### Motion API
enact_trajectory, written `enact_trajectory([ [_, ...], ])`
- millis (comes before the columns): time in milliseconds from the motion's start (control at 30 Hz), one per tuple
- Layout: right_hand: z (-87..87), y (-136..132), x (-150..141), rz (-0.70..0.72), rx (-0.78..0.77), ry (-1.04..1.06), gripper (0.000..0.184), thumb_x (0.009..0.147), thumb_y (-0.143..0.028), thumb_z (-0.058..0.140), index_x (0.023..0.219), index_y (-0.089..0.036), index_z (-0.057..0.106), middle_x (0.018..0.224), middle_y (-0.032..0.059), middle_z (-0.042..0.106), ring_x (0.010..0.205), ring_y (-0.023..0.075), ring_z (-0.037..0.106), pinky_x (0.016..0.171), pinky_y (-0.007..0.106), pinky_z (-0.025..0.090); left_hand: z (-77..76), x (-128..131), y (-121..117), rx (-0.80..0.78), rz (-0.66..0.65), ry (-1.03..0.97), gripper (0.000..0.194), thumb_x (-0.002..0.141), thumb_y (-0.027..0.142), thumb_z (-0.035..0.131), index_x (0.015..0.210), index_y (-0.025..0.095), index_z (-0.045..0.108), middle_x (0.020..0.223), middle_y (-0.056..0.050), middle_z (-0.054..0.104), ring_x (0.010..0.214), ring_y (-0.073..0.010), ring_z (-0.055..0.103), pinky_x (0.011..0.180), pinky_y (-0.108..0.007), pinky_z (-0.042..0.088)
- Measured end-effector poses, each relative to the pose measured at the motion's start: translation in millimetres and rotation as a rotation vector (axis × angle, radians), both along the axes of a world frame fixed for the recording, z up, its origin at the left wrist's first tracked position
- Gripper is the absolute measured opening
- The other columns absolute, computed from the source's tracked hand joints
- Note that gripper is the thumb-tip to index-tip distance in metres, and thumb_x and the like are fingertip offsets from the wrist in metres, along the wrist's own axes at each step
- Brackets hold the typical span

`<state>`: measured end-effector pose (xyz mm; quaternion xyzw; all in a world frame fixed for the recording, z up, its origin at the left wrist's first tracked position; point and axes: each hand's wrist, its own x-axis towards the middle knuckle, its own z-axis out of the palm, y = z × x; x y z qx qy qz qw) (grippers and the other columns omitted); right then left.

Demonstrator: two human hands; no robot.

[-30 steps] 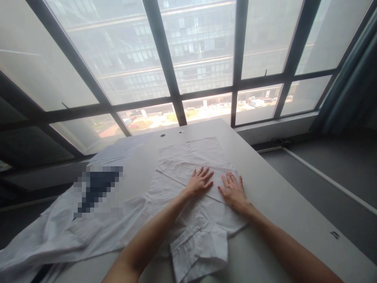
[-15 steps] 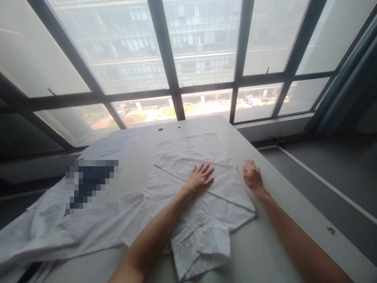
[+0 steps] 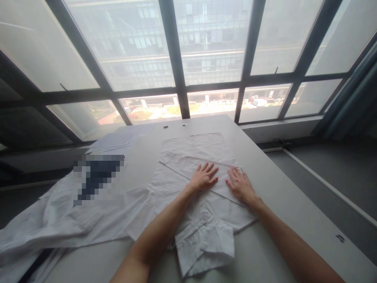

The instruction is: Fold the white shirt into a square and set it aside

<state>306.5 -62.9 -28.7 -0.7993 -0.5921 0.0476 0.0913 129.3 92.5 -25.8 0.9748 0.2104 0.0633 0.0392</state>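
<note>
left hand (image 3: pixel 204 177) | right hand (image 3: pixel 240 184) | fingers spread flat, grasping nothing | shirt (image 3: pixel 194 184) sides folded; collar at 6 o'clock unfolded

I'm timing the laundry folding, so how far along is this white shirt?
Partly done. The white shirt lies spread on the table, its sides already folded inward into a narrow panel. In hand: the left hand and right hand lie flat on it, side by side. Left: the collar end near the table edge is unfolded, and a heap of white clothes lies alongside.
</note>
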Motion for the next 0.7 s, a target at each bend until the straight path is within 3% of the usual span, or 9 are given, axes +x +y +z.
enact_trajectory([
  [300, -2.6, 0.3, 1.1, 0.01, 0.012, 0.012, 0.064, 0.103, -0.047, 0.029, 0.159, -0.015, 0.029, 0.168, 0.0113, 0.018, 0.155, 0.0247, 0.013, 0.123, 0.051, 0.009, 4.3, -1.2, -2.7, -0.006, 0.009, 0.0, 0.061, 0.102, 0.061, 0.035, 0.156, 0.033, 0.036, 0.166, -0.005, 0.026, 0.152, -0.0333, 0.021, 0.118, -0.062, 0.021],
  [500, -1.8, 0.3, 0.7, 0.026, 0.011, -0.005, 0.064, 0.103, -0.046, 0.029, 0.159, -0.014, 0.029, 0.167, 0.0124, 0.018, 0.155, 0.0263, 0.014, 0.123, 0.054, 0.01, 10.2, -2.0, -3.4, -0.082, 0.02, -0.071, 0.053, 0.104, 0.051, 0.039, 0.153, 0.031, 0.042, 0.163, -0.004, 0.034, 0.152, -0.0294, 0.023, 0.12, -0.058, 0.02],
  [600, -1.0, -0.3, 0.2, 0.025, 0.009, -0.014, 0.064, 0.103, -0.045, 0.03, 0.159, -0.014, 0.029, 0.167, 0.0134, 0.019, 0.154, 0.0273, 0.014, 0.122, 0.054, 0.011, 20.4, -12.6, -5.0, -0.157, -0.027, -0.127, 0.05, 0.105, 0.046, 0.04, 0.153, 0.031, 0.043, 0.162, -0.003, 0.037, 0.153, -0.0246, 0.023, 0.122, -0.052, 0.02],
  [700, 0.8, -2.8, -1.2, 0.023, 0.036, -0.039, 0.06, 0.103, -0.043, 0.032, 0.157, -0.014, 0.033, 0.166, 0.0151, 0.024, 0.153, 0.0289, 0.019, 0.121, 0.056, 0.014, 33.4, -37.0, -14.8, -0.166, -0.051, -0.143, 0.05, 0.103, 0.044, 0.046, 0.151, 0.03, 0.045, 0.161, -0.004, 0.038, 0.153, -0.0248, 0.023, 0.123, -0.052, 0.02],
])
